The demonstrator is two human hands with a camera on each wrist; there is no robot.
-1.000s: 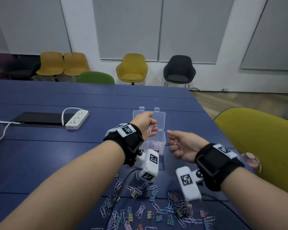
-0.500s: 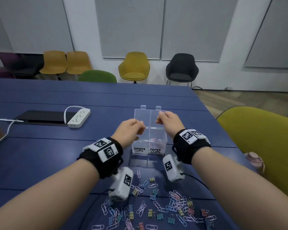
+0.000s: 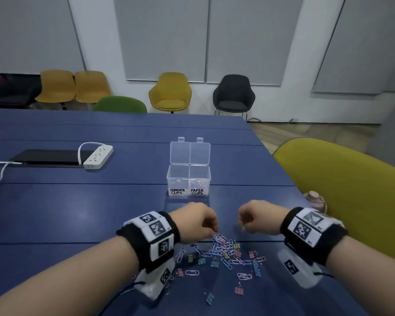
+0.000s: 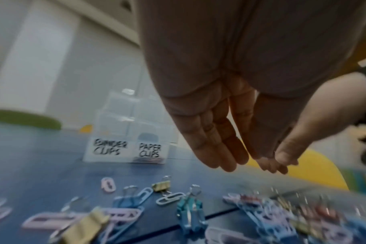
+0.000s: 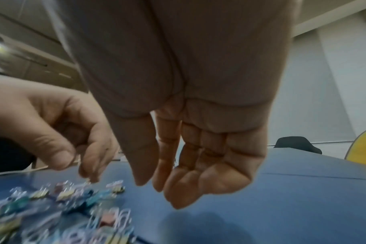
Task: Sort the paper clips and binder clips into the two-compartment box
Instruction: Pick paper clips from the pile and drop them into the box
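The clear two-compartment box [image 3: 188,179] stands open mid-table, labelled BINDER CLIPS left and PAPER CLIPS right [image 4: 125,145]. Several paper clips lie in its right compartment; the left one looks empty. A pile of pastel paper clips and binder clips [image 3: 224,249] is scattered nearer to me, including a teal binder clip [image 4: 190,213]. My left hand [image 3: 211,231] hangs over the pile's far edge, fingers pointing down [image 4: 259,162] and holding nothing. My right hand [image 3: 243,224] hovers just right of it, fingers loosely curled and empty [image 5: 159,191]. The left hand [image 5: 77,168] has its fingertips close to the clips.
The blue table [image 3: 78,213] carries a white power strip [image 3: 98,157] and a flat black device [image 3: 46,157] at the far left. A yellow-green chair [image 3: 342,190] stands against the right edge, with a small pink object [image 3: 315,198] beside it.
Both hands have pulled back from the box toward me and dropped to the clip pile. The box now stands uncovered, with paper clips in its right compartment.
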